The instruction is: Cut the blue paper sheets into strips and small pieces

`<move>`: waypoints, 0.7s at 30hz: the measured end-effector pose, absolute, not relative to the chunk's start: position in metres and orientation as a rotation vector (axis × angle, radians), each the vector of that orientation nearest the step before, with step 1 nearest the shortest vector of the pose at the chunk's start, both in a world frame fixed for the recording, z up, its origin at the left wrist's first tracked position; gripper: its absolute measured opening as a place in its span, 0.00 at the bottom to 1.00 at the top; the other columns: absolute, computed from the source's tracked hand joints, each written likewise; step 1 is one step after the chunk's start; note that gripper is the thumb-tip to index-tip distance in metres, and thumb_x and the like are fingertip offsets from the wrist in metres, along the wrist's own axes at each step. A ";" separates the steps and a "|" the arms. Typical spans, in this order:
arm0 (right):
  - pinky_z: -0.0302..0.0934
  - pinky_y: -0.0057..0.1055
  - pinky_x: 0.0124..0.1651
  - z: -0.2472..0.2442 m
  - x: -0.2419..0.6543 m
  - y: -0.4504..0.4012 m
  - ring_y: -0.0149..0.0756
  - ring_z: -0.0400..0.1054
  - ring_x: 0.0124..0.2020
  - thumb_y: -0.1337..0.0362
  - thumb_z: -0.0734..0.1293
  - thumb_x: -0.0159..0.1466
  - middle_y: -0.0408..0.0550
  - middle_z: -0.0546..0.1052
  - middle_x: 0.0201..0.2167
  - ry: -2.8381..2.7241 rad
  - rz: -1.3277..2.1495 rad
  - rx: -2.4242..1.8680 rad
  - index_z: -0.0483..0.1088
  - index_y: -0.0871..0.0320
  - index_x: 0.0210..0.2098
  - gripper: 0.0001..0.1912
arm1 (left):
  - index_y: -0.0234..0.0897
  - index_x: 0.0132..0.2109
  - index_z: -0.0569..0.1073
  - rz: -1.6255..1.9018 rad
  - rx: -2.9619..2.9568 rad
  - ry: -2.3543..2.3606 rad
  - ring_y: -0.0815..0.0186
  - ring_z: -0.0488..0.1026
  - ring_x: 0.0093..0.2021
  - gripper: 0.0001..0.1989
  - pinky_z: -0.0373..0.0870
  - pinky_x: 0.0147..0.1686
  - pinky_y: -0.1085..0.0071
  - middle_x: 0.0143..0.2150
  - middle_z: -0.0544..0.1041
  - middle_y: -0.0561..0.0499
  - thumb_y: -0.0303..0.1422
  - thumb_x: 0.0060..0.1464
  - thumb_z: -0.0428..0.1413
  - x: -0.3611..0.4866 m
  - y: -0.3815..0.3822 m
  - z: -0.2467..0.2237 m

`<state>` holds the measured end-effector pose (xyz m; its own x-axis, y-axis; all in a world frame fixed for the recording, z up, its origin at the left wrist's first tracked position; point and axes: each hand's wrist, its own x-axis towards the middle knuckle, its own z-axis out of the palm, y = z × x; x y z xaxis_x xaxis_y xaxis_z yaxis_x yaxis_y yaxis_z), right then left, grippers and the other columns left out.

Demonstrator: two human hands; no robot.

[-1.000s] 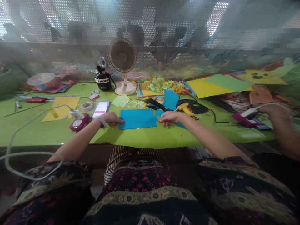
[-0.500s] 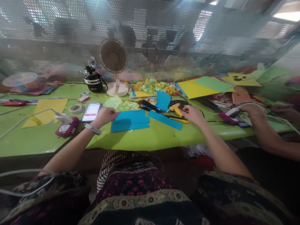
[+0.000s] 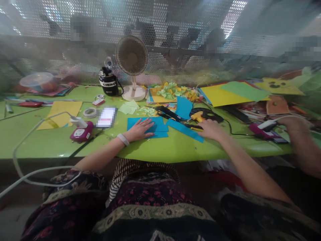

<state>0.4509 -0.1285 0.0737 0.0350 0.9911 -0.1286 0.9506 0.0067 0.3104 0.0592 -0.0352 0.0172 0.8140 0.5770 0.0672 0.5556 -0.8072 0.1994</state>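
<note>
Left hand (image 3: 140, 130) lies open, fingers spread, palm down on the blue sheet (image 3: 160, 125), near the middle of the counter's (image 3: 150, 152) front edge; it covers much of the sheet's left half; a line runs along the sheet's near part, crease or cut not distinguishable; right hand (image 3: 212, 130) is bent at the right end of the blue strip (image 3: 185, 130), beside the yellow tool (image 3: 197, 116) and a thin black-and-yellow tool (image 3: 192, 127); its fingertips are partly hidden, so cannot tell whether it grips anything; phone (image 3: 106, 117) screen is pixelated; the co-worker's forearm (image 3: 304, 140), toward the counter's right end, is blurred and its hand is mostly obscured by the white plug (image 3: 267, 124); compared with 0.5 s ago, left hand has gone from half-curled at the sheet's left end to flat across it; right hand now sits nearer the front edge, closer to the strip's end; strip and sheet keep about the same positions relative to each other.
</note>
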 end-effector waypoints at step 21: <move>0.57 0.45 0.52 0.048 0.447 -0.140 0.56 0.67 0.51 0.62 0.66 0.60 0.62 0.76 0.49 1.972 0.455 2.287 0.73 0.61 0.50 0.20 | 0.38 0.76 0.53 0.051 2.820 0.822 0.56 0.41 0.79 0.40 0.36 0.75 0.56 0.78 0.47 0.44 0.59 0.69 0.35 0.058 -0.033 0.013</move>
<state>0.4473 -0.1399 0.0484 0.1232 0.9783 0.1666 0.9523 -0.1638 0.2575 0.0584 -0.0333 0.0126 0.8445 0.5349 -0.0240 0.5279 -0.8243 0.2043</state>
